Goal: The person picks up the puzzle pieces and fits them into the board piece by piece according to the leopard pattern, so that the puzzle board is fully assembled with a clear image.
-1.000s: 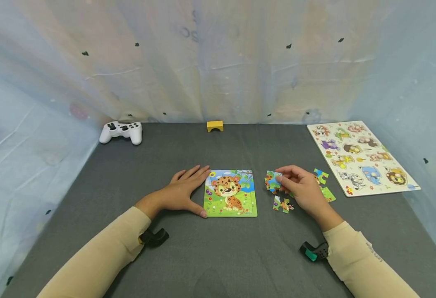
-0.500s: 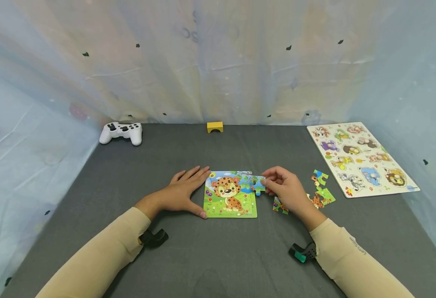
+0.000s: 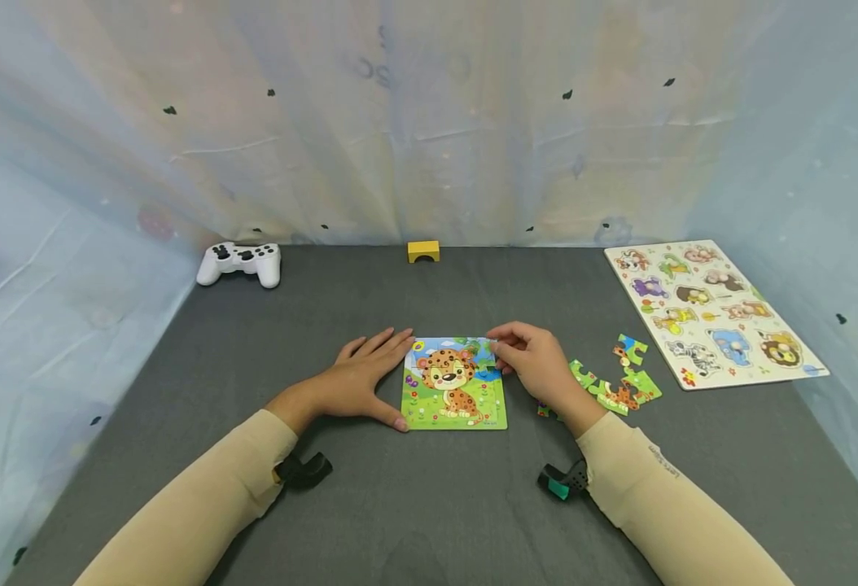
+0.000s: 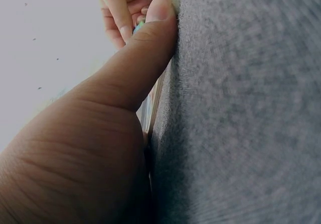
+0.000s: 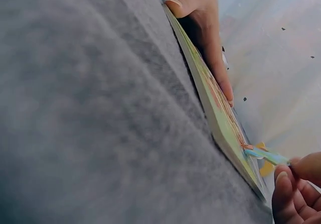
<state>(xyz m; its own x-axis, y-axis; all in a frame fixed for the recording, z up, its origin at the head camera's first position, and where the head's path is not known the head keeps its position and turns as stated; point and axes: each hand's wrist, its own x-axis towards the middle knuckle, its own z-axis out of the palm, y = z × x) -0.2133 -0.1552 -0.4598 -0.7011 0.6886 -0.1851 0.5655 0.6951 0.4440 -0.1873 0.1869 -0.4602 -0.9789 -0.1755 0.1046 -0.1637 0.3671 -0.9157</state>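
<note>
A square leopard puzzle board (image 3: 444,407) lies flat on the dark grey table. My left hand (image 3: 359,378) is spread along its left side, fingertips at the upper left corner and thumb at the lower left corner. At the upper right corner, my right hand (image 3: 535,362) pinches a blue-green puzzle piece (image 5: 271,156) between thumb and fingers. The right wrist view shows that piece tilted, its far end over or touching the board's surface. In the left wrist view my left thumb (image 4: 143,43) lies against the board's edge.
Several loose puzzle pieces (image 3: 641,385) lie right of the board, one partly hidden under the right forearm. A larger animal peg board (image 3: 722,313) sits at the far right. A white game controller (image 3: 242,262) and a yellow arch block (image 3: 423,250) stand at the back.
My right hand has carried the puzzle piece leftward from the loose pieces to the board's upper right corner. My left hand has stayed in place.
</note>
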